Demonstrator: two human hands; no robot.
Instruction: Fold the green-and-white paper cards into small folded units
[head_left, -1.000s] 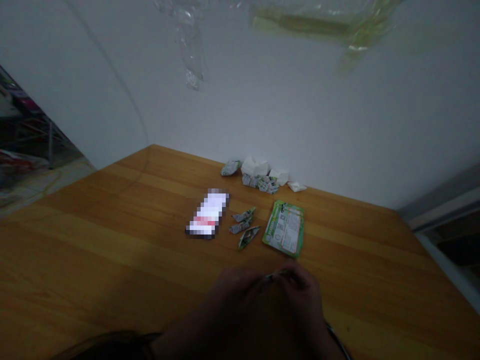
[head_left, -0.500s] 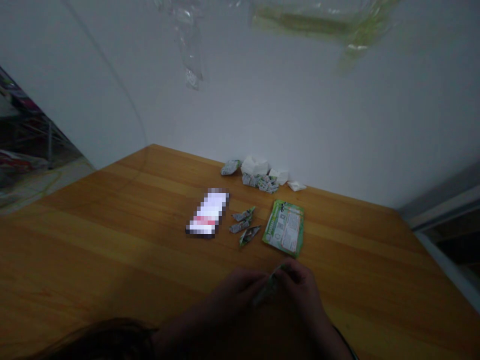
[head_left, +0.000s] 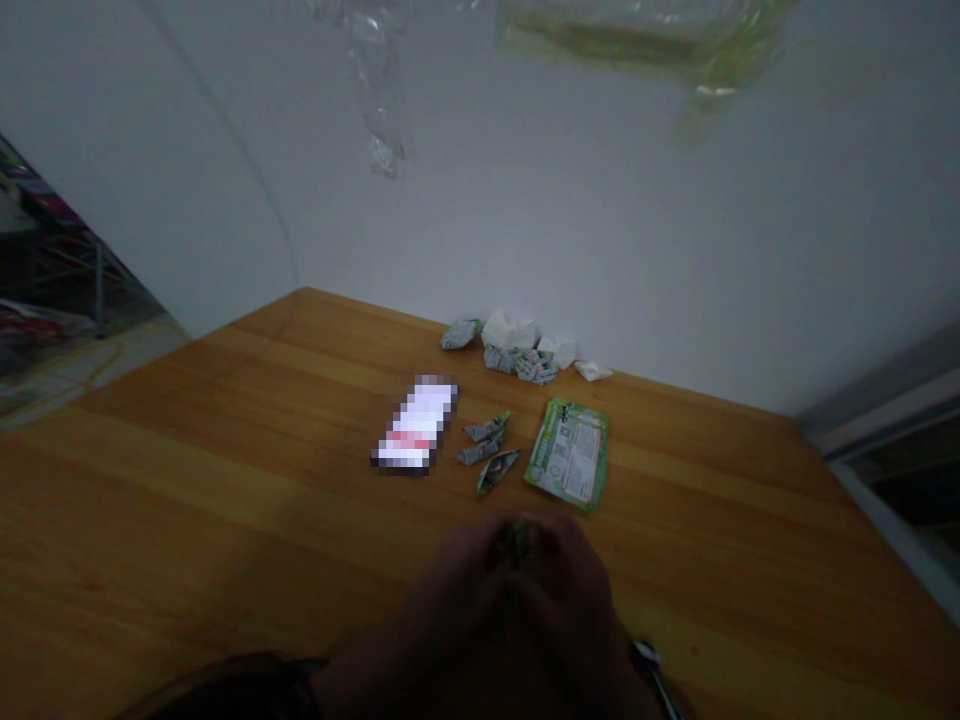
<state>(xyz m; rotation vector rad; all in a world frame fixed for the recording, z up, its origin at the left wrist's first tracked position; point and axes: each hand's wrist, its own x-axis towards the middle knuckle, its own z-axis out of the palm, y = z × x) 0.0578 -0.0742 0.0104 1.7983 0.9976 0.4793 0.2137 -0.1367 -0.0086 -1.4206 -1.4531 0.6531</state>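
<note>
Nearest me, my left hand (head_left: 465, 585) and my right hand (head_left: 574, 590) are clenched together above the table, fingers curled inward, grasping a small folded piece of green-printed paper (head_left: 520, 540). Only a green tip shows between them, so its shape is hidden, and the shadow hides how each finger lies. The piece looks small enough to need both hands closing on it at once. A shiny metal band (head_left: 648, 660) sits at my right wrist; watch or bracelet, I cannot tell. Below and beyond lies a honey-brown wooden tabletop (head_left: 225, 480). Ahead on it are three small boat-shaped paper folds (head_left: 486, 452) in grey and green print, lying close together, apparently grouped within easy reach. Just right of them lies a flat green-and-white printed paper packet (head_left: 568, 454), and just left a pixelated white-and-pink oblong (head_left: 415, 425), too obscured to identify. Farther off, along the table's back edge, sits a loose heap of crumpled white paper (head_left: 510, 332) and folded printed paper scraps (head_left: 525, 365), seemingly pushed back from the open wood in front of me. Behind rises a plain pale wall (head_left: 600, 220), and blurred clear plastic sheeting (head_left: 382, 100) with a greenish tinge crosses the top of my view.
</note>
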